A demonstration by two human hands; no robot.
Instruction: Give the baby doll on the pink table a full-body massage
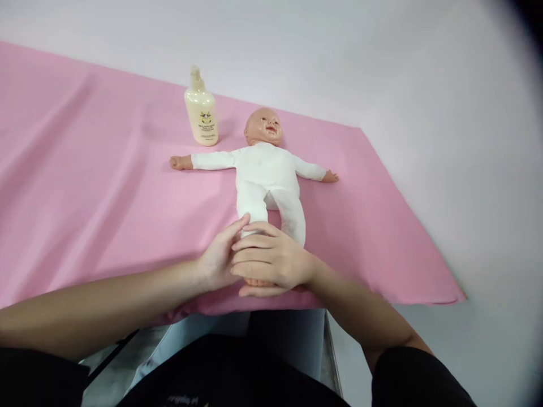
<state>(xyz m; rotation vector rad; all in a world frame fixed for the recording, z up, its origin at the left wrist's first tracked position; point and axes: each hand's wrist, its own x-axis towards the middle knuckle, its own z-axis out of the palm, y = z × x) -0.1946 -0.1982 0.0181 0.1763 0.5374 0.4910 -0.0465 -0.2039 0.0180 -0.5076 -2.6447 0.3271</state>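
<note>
A baby doll (266,172) in a white suit lies on its back on a pink cloth (85,186), arms spread, head toward the far side. My left hand (218,257) and my right hand (271,260) wrap around the doll's left-side lower leg and foot near the cloth's front edge. The right hand lies over the foot, fingers pointing left; the left hand's fingers touch the leg from the left. The foot is mostly hidden under my hands. The doll's other leg (294,217) lies free just right of them.
A cream pump bottle (201,113) of lotion stands upright on the cloth, left of the doll's head. The table's front edge (297,305) runs just below my hands, its right corner at the lower right. A pale wall rises behind.
</note>
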